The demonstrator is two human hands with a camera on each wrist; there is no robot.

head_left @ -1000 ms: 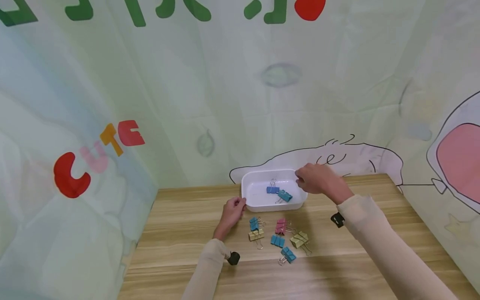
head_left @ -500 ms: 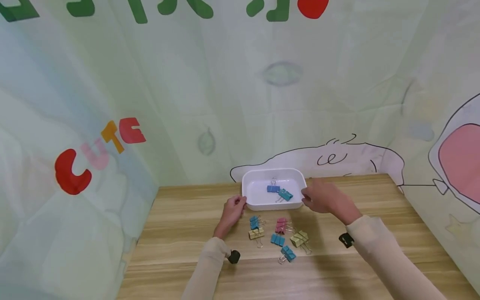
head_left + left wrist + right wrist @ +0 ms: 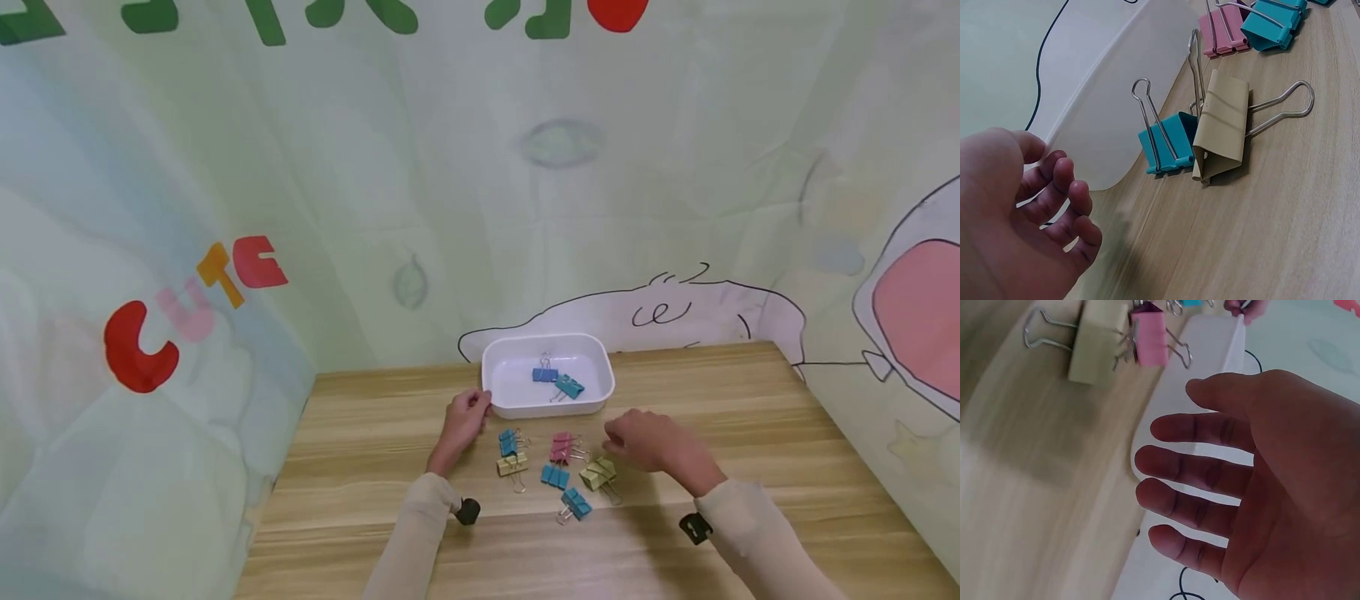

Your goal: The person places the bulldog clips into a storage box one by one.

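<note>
My left hand (image 3: 463, 419) pinches the near left corner of a white plastic tray (image 3: 1116, 119) between thumb and fingers. Inside the tray lie a blue binder clip (image 3: 545, 375) and a teal binder clip (image 3: 570, 386). My right hand (image 3: 648, 439) hovers over the table just right of the olive-yellow binder clip (image 3: 598, 473); in the right wrist view its fingers are spread and hold nothing. In front of the tray lie a pink binder clip (image 3: 561, 447), a tan binder clip (image 3: 1222, 125) and three blue-teal ones, one of them (image 3: 1169, 144) beside the tan clip.
The wood-grain table (image 3: 360, 492) ends at a printed cloth backdrop (image 3: 405, 208) behind the tray and along both sides. A black strap device (image 3: 468, 511) sits at my left wrist, another (image 3: 696, 527) at the right.
My right hand has left the tray's right rim and come down toward the front, beside the olive-yellow clip. The left hand stays on the tray corner.
</note>
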